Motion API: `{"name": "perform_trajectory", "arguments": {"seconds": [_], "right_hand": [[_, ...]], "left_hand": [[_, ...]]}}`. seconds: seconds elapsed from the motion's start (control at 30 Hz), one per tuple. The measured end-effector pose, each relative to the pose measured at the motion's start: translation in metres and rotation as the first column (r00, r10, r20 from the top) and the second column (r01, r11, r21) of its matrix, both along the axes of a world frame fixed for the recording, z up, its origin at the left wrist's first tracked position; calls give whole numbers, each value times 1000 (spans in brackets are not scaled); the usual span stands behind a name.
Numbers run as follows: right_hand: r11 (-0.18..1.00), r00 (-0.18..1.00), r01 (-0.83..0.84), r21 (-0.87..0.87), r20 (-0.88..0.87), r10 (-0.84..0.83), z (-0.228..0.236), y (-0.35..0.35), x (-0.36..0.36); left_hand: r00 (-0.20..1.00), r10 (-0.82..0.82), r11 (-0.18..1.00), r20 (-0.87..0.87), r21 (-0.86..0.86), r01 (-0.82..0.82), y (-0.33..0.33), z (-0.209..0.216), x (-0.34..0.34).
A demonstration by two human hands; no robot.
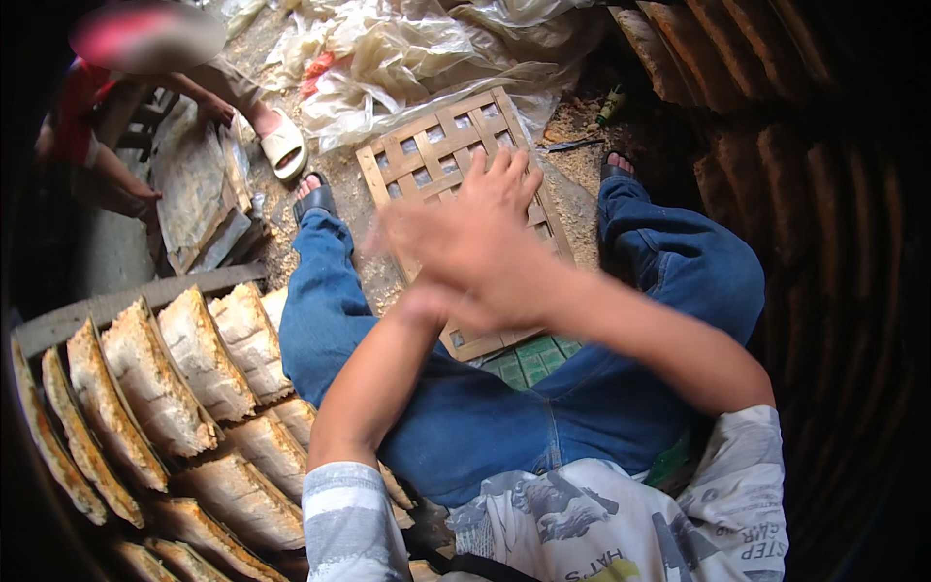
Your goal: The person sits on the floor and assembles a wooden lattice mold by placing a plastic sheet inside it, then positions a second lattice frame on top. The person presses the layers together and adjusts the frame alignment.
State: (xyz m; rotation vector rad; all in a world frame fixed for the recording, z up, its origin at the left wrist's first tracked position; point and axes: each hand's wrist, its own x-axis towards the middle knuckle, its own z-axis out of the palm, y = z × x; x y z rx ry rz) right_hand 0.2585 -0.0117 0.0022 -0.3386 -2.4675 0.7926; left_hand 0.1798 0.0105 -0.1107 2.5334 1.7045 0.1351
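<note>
My left hand (500, 186) reaches forward with its fingers spread, over a wooden lattice frame (386, 161) lying between my legs. Nothing is in it. My right hand (464, 254) crosses over my left wrist, smeared by motion; its thumb stands apart from the stretched fingers, and no object shows in it. Whether it touches the wrist I cannot tell. The frame is made of crossed flat slats with square gaps, and my hands and forearms hide part of it. A green surface (531, 361) with a block pattern shows below its near edge.
Curved, rough-edged pale slabs (155, 364) stand in rows at left; dark ridged slabs (824, 223) line the right. Crumpled translucent plastic sheeting (417, 53) lies ahead. At upper left a person in red (80, 112) handles flat sheets (199, 184). Crumbs litter the floor (281, 254).
</note>
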Motion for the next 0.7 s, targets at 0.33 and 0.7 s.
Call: {"name": "perform_trajectory", "arguments": {"seconds": [0.33,0.7], "right_hand": [[868,829,496,12,293,-477,-104,115,72],[963,517,211,-166,855,34,-164,71,51]], "left_hand": [[875,69,966,478,-252,62,7,35,-26],[615,-520,851,592,296,435,-29,68,64]]}}
